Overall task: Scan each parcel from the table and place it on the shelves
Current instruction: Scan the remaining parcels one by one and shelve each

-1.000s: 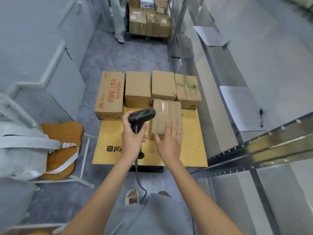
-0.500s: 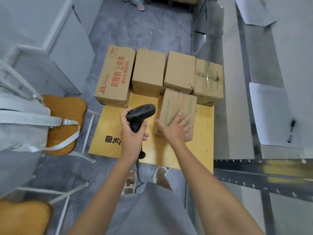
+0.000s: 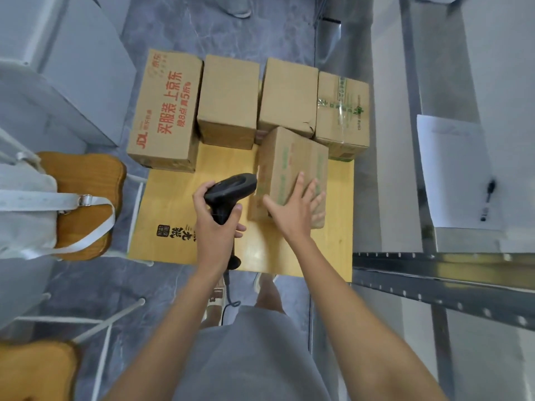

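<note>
The left hand [image 3: 215, 227] has its grip closed around the handle of a black scanner [image 3: 231, 189], whose head points right toward a small cardboard parcel [image 3: 289, 166]. The right hand [image 3: 292, 212] lies flat on the near top of that parcel, fingers straight and spread, gripping nothing. The parcel rests on the yellow counter [image 3: 179, 204], right of centre, slightly tilted against the row behind it. Four further boxes line the far edge of the counter, side by side: a large box with red print [image 3: 166, 111] at the left, two plain boxes [image 3: 228, 99] in the middle, and a box with green print [image 3: 343, 111] at the right. A cable hangs from the scanner handle toward the floor. To the right stands a metal shelf [image 3: 434, 273], with a sheet of paper [image 3: 454, 169] and a pen [image 3: 489, 192] on it. At the left a wooden chair [image 3: 84, 180] carries a white bag [image 3: 26, 209].
</note>
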Tool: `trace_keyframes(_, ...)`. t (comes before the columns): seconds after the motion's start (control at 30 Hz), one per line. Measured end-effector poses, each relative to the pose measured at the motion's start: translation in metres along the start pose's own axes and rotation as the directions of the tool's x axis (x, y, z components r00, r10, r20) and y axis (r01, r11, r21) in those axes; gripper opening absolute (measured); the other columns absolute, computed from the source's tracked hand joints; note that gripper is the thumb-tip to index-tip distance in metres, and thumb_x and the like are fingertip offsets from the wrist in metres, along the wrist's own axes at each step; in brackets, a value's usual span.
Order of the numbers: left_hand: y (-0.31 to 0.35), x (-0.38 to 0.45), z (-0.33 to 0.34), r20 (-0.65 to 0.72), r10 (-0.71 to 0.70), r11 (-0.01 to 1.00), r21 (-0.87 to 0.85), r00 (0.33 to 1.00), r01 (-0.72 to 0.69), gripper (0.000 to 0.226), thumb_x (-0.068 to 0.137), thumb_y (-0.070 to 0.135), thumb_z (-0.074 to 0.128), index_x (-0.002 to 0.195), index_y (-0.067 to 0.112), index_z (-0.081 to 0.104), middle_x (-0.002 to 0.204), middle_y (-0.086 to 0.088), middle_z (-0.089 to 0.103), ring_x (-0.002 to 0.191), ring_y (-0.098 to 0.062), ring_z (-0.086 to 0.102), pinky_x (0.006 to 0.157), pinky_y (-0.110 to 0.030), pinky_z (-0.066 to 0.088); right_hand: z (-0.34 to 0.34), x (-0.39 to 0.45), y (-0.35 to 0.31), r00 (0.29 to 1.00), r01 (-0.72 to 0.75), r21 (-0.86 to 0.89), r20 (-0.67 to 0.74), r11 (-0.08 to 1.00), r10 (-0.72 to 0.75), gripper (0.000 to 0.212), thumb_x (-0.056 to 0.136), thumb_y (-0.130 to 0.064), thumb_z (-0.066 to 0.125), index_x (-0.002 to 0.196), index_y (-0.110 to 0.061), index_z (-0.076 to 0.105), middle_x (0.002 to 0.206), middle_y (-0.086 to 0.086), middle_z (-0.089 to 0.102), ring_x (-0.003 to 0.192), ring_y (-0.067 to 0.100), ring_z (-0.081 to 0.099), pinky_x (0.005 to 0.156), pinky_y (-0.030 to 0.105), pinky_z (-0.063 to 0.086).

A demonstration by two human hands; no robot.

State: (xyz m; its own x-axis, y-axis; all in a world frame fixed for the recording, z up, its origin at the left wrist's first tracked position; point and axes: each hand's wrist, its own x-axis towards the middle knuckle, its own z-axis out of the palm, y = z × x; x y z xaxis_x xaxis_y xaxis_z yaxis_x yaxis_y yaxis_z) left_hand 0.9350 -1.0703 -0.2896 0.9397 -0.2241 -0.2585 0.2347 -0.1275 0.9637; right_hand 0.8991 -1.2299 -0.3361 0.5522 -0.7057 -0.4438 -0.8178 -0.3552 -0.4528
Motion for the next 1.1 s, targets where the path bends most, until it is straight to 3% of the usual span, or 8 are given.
trace_keyframes(0.2, 0.008, 0.003, 0.007, 0.057, 0.007, 1.0, -0.021, 0.998, -0.006, 0.054, 0.097, 0.009, 0.067, 0.131, 0.037, 0.039, 0.119, -0.005, 0.063, 0.058, -0.02, 0.07, 0.057, -0.026, 0.058, -0.026, -0.03, 0.022, 0.988, 0.002, 0.273, 0.146, 0.962, -0.044, 0.122, 0.061, -0.078, 0.055, 0.16, -0.035, -0.003, 0.169, -0.003, -0.004, 0.155, 0.021, -0.003, 0.123, 0.056, 0.014)
trace_keyframes(0.37, 0.014, 0.012, -0.007, 0.005, -0.005, 0.999, -0.05, 1.0, 0.005, 0.051, 0.098, 0.01, 0.067, 0.133, 0.036, 0.039, 0.109, 0.01, 0.067, 0.06, -0.022, 0.07, 0.058, -0.025, 0.057, -0.037, -0.054, 0.03, 0.992, -0.077, 0.513, 0.123, 0.855, 0.015, 0.096, 0.074, -0.049, 0.059, 0.16, -0.027, 0.021, 0.152, 0.002, 0.043, 0.132, 0.021, 0.05, 0.103, 0.049, 0.051)
trace_keyframes(0.43, 0.016, 0.015, -0.013, -0.014, -0.006, 0.998, -0.055, 1.0, 0.005, 0.052, 0.098, 0.01, 0.066, 0.137, 0.03, 0.038, 0.115, 0.004, 0.065, 0.06, -0.023, 0.07, 0.058, -0.025, 0.057, -0.04, -0.062, 0.026, 0.999, 0.039, 0.465, -0.027, 0.885, -0.029, 0.08, 0.084, -0.035, 0.054, 0.158, -0.023, 0.026, 0.145, 0.003, 0.05, 0.125, 0.019, 0.055, 0.099, 0.045, 0.055)
trace_keyframes(0.53, 0.017, 0.014, -0.02, -0.008, 0.002, 0.999, -0.047, 1.0, -0.002, 0.053, 0.099, 0.009, 0.065, 0.14, 0.026, 0.037, 0.118, -0.002, 0.063, 0.06, -0.023, 0.07, 0.057, -0.024, 0.057, -0.039, -0.067, 0.019, 0.97, 0.173, 0.089, -0.189, 0.981, -0.154, 0.076, 0.098, -0.026, 0.048, 0.161, -0.025, 0.007, 0.165, 0.008, 0.019, 0.138, 0.027, 0.039, 0.107, 0.046, 0.045)
trace_keyframes(0.7, 0.019, 0.007, -0.03, 0.018, 0.009, 0.999, -0.04, 1.0, -0.008, 0.052, 0.099, 0.011, 0.066, 0.136, 0.033, 0.037, 0.117, 0.001, 0.063, 0.061, -0.023, 0.071, 0.058, -0.024, 0.057, -0.028, -0.059, 0.007, 0.988, 0.053, -0.309, -0.12, 0.95, -0.094, 0.087, 0.092, -0.068, 0.047, 0.16, -0.038, 0.0, 0.168, -0.001, -0.015, 0.149, 0.048, 0.005, 0.118, 0.057, 0.019)
trace_keyframes(0.83, 0.021, 0.006, -0.036, 0.019, 0.006, 0.999, -0.043, 1.0, -0.005, 0.054, 0.098, 0.011, 0.066, 0.139, 0.031, 0.037, 0.117, 0.004, 0.061, 0.06, -0.022, 0.07, 0.058, -0.024, 0.057, -0.026, -0.056, 0.019, 0.974, 0.021, -0.329, -0.205, 0.944, -0.093, 0.083, 0.091, -0.05, 0.049, 0.16, -0.039, 0.003, 0.169, -0.007, -0.008, 0.129, 0.043, 0.034, 0.097, 0.046, 0.037)
trace_keyframes(0.9, 0.023, 0.004, -0.038, 0.025, 0.012, 0.999, -0.042, 1.0, -0.011, 0.054, 0.098, 0.011, 0.066, 0.14, 0.03, 0.036, 0.117, 0.004, 0.061, 0.06, -0.02, 0.07, 0.058, -0.024, 0.058, -0.027, -0.058, 0.019, 0.961, 0.019, -0.283, -0.259, 0.959, -0.095, 0.082, 0.091, -0.046, 0.051, 0.16, -0.04, 0.007, 0.169, -0.01, -0.002, 0.113, 0.035, 0.041, 0.086, 0.039, 0.034)
trace_keyframes(1.1, 0.046, 0.003, -0.05, 0.042, 0.116, 0.992, -0.059, 0.992, -0.113, 0.055, 0.097, 0.011, 0.068, 0.136, 0.036, 0.039, 0.114, 0.013, 0.061, 0.061, -0.021, 0.071, 0.058, -0.023, 0.057, -0.035, -0.073, 0.013, 0.946, 0.089, -0.088, -0.306, 0.992, -0.112, 0.08, 0.09, -0.041, 0.063, 0.157, -0.041, 0.02, 0.167, -0.016, 0.013, 0.11, 0.031, 0.044, 0.092, 0.037, 0.039)
